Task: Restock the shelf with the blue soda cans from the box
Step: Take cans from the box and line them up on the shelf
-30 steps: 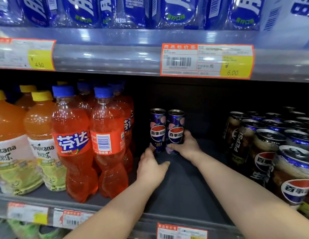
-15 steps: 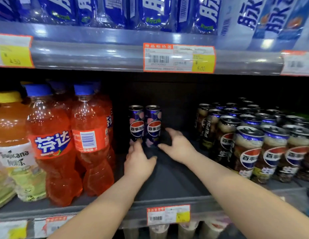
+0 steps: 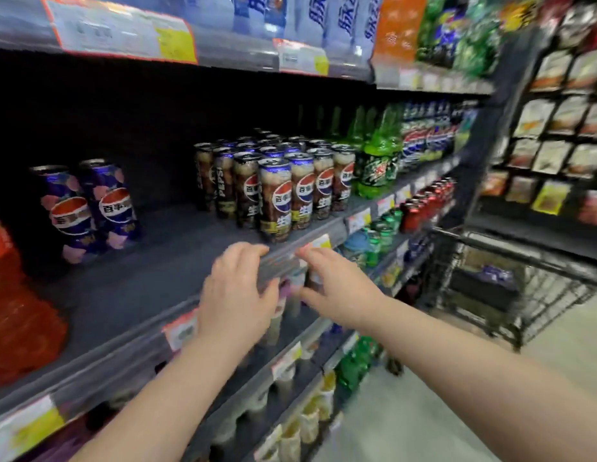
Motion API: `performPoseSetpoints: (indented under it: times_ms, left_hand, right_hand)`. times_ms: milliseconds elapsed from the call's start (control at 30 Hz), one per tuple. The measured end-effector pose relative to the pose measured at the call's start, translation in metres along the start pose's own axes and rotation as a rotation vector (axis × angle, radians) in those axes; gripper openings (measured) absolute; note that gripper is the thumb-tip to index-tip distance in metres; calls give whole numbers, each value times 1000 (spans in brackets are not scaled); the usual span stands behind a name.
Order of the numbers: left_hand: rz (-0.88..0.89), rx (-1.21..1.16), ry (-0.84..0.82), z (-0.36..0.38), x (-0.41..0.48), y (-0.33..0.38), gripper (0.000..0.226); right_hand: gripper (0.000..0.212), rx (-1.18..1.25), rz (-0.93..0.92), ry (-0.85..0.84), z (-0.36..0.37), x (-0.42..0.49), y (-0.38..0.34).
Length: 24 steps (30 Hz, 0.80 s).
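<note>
Shop aisle, dark shelf (image 3: 150, 281). Two blue cans (image 3: 113, 205) stand upright well left of the brown cans (image 3: 277, 198). Left grip (image 3: 237, 295) and right grip (image 3: 337, 295) hang just below the brown cans, both released and empty. Best next: bring two cans at once and set them upright against that pair, labels out.

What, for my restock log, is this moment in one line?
left hand: open, empty | right hand: open, empty | blue cans: two standing on shelf
</note>
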<state>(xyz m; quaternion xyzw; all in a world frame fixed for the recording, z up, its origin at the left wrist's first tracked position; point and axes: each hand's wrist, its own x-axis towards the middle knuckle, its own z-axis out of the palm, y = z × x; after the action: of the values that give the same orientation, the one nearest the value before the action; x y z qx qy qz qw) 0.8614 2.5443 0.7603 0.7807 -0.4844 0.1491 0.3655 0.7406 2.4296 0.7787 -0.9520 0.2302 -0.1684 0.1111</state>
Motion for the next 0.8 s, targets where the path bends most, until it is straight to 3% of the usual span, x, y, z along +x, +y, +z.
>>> performPoseSetpoints:
  times_ms: [200,400,800]
  left_hand:
    - [118,81,-346,84,0,90,61]
    - [292,60,-512,170,-8,211,62]
    - [342,10,-812,360,-43,452,67]
  right_hand:
    - [64,-113,363,73,-48,-98,94]
    - [63,-109,662,119,-93,-201,204]
    - [65,-76,969,19,-179,-364,438]
